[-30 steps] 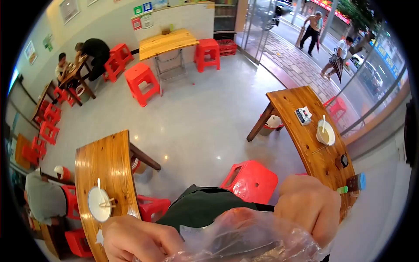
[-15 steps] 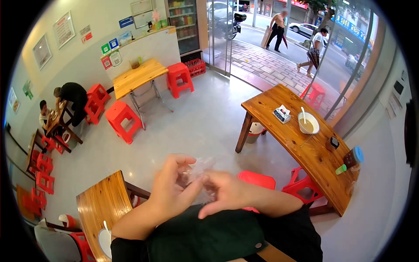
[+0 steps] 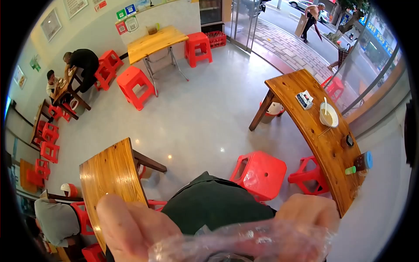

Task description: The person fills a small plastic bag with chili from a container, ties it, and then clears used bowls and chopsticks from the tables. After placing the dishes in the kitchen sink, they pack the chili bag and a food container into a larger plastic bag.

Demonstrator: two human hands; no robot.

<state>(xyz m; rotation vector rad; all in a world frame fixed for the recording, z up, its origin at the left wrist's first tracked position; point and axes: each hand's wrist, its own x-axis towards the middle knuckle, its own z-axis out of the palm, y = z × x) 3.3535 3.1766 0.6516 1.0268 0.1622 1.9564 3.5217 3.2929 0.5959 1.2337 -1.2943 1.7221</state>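
Thin clear plastic [image 3: 209, 242] is stretched between my two hands at the bottom of the head view, close to the camera. Whether it is a bag, a glove or a loose sheet I cannot make out. My left hand [image 3: 133, 227] is closed on its left end, fingers curled. Gripping the right end, my right hand [image 3: 307, 212] is also closed and partly covered by the film. Below and behind the plastic is the dark green cloth [image 3: 214, 198] worn on my front.
A wooden table [image 3: 297, 102] on the right bears a bowl [image 3: 328, 115] with a spoon, a tissue pack [image 3: 304, 100] and a blue-lidded jug [image 3: 363, 161]. Another table [image 3: 109, 170] stands at left. A red stool [image 3: 259, 174] is ahead. Seated people [image 3: 56, 220] are at left.
My hands have come nearer the camera and moved apart, drawing the crumpled plastic out between them. My view has tilted downward. Outside, the passers-by have moved along.
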